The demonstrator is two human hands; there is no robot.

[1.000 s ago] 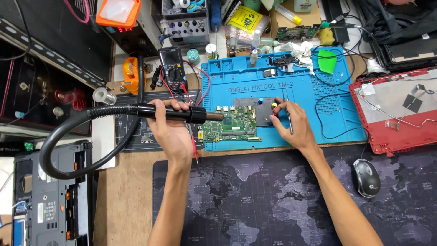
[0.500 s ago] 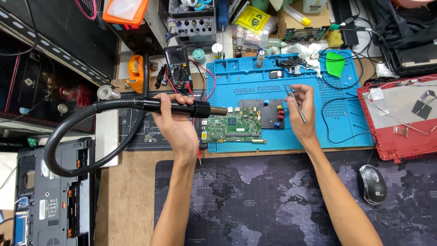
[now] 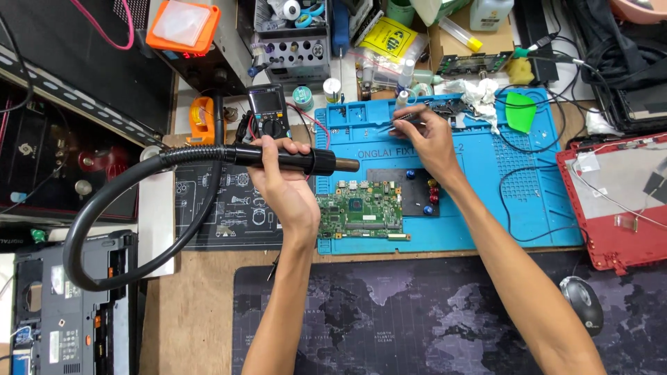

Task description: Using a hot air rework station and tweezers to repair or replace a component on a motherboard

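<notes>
The left hand (image 3: 281,182) is wrapped around the black handle of a hot-air wand (image 3: 299,160), fingers curled tight over it, metal nozzle pointing toward 3 o'clock. Its corrugated black hose (image 3: 104,208) loops out toward 9 o'clock and down over the counter's left part. The right hand (image 3: 427,139) lies over the top of the blue work mat (image 3: 528,187), fingers pinching a thin dark tool, probably tweezers (image 3: 403,123), whose tip points toward 9 o'clock.

The green circuit board (image 3: 361,214) lies flat on the mat at the mat's 7 o'clock corner, just below the nozzle and not touching it. A dark square plate (image 3: 410,191) sits at the board's 2 o'clock, with small coloured knobs on its right edge.

At 12 o'clock from the mat lies a yellow packet (image 3: 390,36) with a round black mark, tilted; a yellow-capped tube (image 3: 460,33) lies to its right. A green triangular pick (image 3: 519,112) rests at the mat's 1 o'clock corner. A black meter (image 3: 267,111) stands at 11 o'clock of the left hand, an orange-rimmed square lid (image 3: 182,26) farther up.

A red laptop shell (image 3: 618,201) lies against the mat's 3 o'clock edge. The dark map-printed pad (image 3: 417,319) fills the near side at 6 o'clock, open but for both forearms and a mouse (image 3: 582,303) at its right.
</notes>
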